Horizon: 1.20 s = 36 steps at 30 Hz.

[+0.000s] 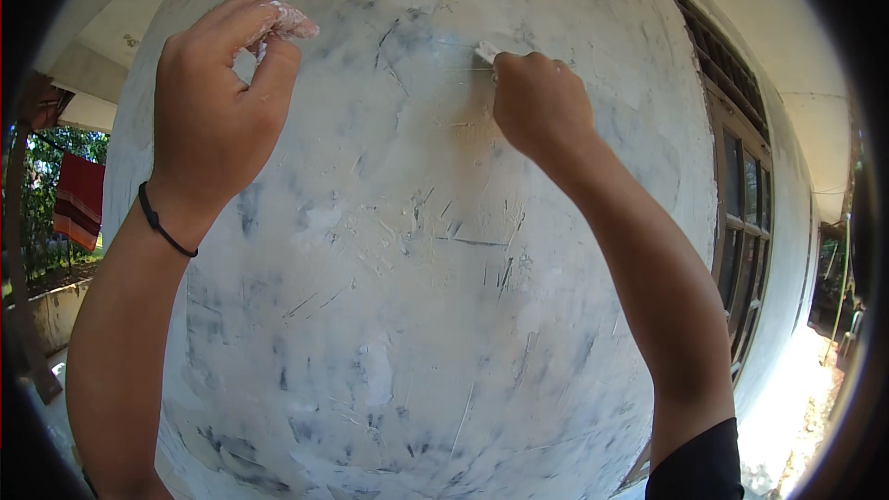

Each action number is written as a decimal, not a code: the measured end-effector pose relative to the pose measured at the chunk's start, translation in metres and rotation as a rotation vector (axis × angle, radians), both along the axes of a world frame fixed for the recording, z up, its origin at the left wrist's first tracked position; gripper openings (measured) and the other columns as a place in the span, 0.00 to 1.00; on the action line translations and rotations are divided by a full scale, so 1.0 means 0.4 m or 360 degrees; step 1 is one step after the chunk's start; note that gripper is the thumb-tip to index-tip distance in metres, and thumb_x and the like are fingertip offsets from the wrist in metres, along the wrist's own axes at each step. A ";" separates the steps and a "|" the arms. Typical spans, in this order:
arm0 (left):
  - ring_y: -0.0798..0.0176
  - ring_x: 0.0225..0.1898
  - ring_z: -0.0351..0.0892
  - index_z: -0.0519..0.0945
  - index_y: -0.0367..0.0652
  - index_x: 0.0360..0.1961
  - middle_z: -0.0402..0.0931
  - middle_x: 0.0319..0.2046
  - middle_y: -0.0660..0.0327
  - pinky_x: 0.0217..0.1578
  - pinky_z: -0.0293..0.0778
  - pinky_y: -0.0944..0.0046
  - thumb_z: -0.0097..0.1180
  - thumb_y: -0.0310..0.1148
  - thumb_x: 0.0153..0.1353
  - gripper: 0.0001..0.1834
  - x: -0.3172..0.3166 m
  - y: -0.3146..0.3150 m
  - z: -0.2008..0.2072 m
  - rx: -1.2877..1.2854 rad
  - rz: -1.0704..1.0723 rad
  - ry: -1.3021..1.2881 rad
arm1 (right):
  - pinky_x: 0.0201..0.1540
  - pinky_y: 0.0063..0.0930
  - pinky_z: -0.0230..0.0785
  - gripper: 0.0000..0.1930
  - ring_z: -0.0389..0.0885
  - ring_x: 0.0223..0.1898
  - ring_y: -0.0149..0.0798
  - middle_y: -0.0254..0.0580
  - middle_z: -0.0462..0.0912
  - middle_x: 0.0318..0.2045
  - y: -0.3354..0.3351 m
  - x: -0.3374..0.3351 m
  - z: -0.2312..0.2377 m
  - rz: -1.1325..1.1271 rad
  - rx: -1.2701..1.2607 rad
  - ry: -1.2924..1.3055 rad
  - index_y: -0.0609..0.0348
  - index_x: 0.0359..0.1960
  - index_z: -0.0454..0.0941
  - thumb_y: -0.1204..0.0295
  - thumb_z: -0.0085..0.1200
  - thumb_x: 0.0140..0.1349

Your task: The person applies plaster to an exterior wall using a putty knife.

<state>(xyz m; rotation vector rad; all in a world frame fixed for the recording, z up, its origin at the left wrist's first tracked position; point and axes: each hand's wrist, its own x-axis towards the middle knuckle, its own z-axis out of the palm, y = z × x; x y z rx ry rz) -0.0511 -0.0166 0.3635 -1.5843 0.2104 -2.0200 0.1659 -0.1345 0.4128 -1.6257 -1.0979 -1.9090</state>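
Note:
A pale wall (370,343), smeared with white filler over grey patches, fills the middle of the head view. My right hand (542,102) is closed around a small flat scraper (485,53), held against the upper part of the wall. Only a whitish edge of that scraper shows past my knuckles. Up on the left, my left hand (218,97) is curled, its thumb and fingers coming together around a small gap. Wet white paste (294,20) coats its fingertips. Whether anything else sits between them is hidden.
A wooden-framed window (741,213) with panes is set into the wall at the right. A pale overhang (806,28) runs above it. At the far left a red striped cloth (79,199) hangs before green foliage and a low wall (57,310).

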 end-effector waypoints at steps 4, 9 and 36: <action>0.64 0.37 0.77 0.79 0.33 0.35 0.78 0.33 0.58 0.42 0.69 0.68 0.43 0.20 0.58 0.10 -0.022 0.028 -0.006 -0.0061 0.0065 0.0014 | 0.22 0.30 0.73 0.02 0.80 0.22 0.41 0.47 0.78 0.18 0.175 -0.064 -0.243 0.0242 -0.0270 -0.0282 0.64 0.24 0.75 0.78 0.53 0.46; 0.60 0.29 0.77 0.80 0.34 0.31 0.79 0.29 0.56 0.33 0.71 0.67 0.48 0.21 0.54 0.08 -0.008 0.016 0.008 0.0088 -0.0017 -0.0080 | 0.17 0.31 0.71 0.03 0.77 0.16 0.40 0.47 0.76 0.16 0.198 -0.215 -0.394 0.0404 -0.0632 -0.0271 0.64 0.20 0.73 0.78 0.53 0.44; 0.63 0.31 0.77 0.80 0.34 0.31 0.79 0.30 0.57 0.35 0.71 0.68 0.47 0.21 0.56 0.08 0.100 -0.050 0.017 0.0081 -0.0101 -0.0026 | 0.22 0.35 0.65 0.12 0.73 0.18 0.40 0.49 0.75 0.17 -0.300 0.241 0.086 0.1005 0.0303 0.0759 0.73 0.26 0.77 0.71 0.55 0.50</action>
